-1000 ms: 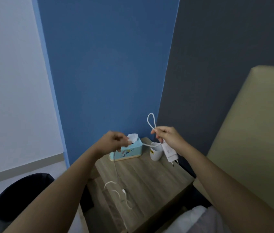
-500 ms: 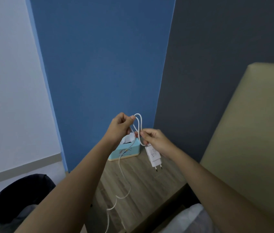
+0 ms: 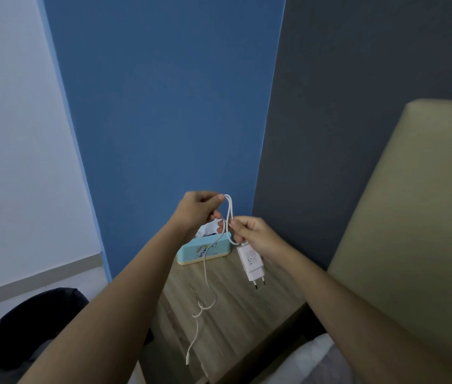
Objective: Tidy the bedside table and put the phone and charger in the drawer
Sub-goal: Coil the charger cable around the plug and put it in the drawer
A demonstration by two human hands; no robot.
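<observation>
Since a second ago both hands have come together above the tissue box (image 3: 204,249), where before they were held apart with the cable stretched between them, and the cable's loose end has lifted off the surface (image 3: 236,314). At this moment the left hand (image 3: 200,210) is closed, thumb and forefinger pinching the top of a loop of the white cable (image 3: 205,273) just above the box. Right beside it, almost touching, the right hand (image 3: 255,236) is also closed, its fingertips pinching the lower part of the same loop while the charger (image 3: 251,261) hangs under its palm, just right of the box, prongs pointing down and toward the camera. From the loop the cable drops in front of the box, curls once in a small kink, and runs down to its plug end (image 3: 189,358), which dangles over the near edge of the surface, well below the box. The box itself, pale blue with a cartoon print, stands at the far edge of the surface against the blue wall, a white tissue poking from its top behind the left hand. A dark bin (image 3: 25,328) sits on the floor well left of the box, and a tan headboard (image 3: 418,217) rises to its right. I cannot see the phone or a drawer.
</observation>
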